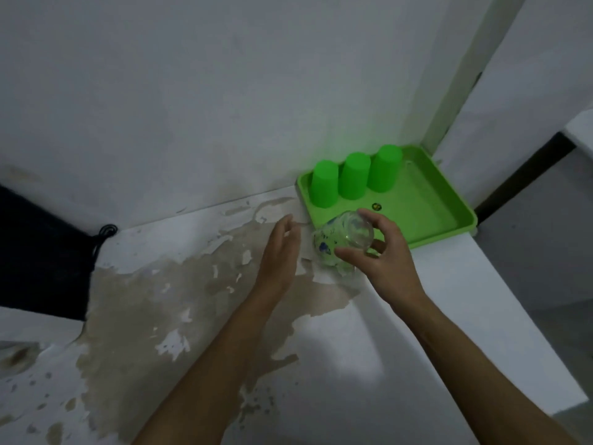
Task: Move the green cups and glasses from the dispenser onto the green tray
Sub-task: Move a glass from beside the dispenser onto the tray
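Glass (pixel 345 240), clear with blue and green specks, lies tilted in the right hand (pixel 386 252) over the near left corner of the green tray (pixel 426 200). The thumb presses the side nearest the camera, the index finger curls over the far side, and the other fingers tuck under the glass toward the tray; the grip is a loose wrap, not a tight fist. Whether the glass touches the tray rim cannot be told.

The left hand (pixel 280 252) hovers just beside the glass, palm facing it, fingers straight and loosely together, holding nothing and touching nothing visible.

On the tray, three green cups (pixel 353 176) stand upside down in a row along its far left edge, close to each other. A small dark sticker (pixel 376 206) sits on the tray floor, just beyond the right index fingertip. The tray rests in the corner of a white counter (pixel 433 316) with peeled, brown-stained patches, against a white wall (pixel 192 91).
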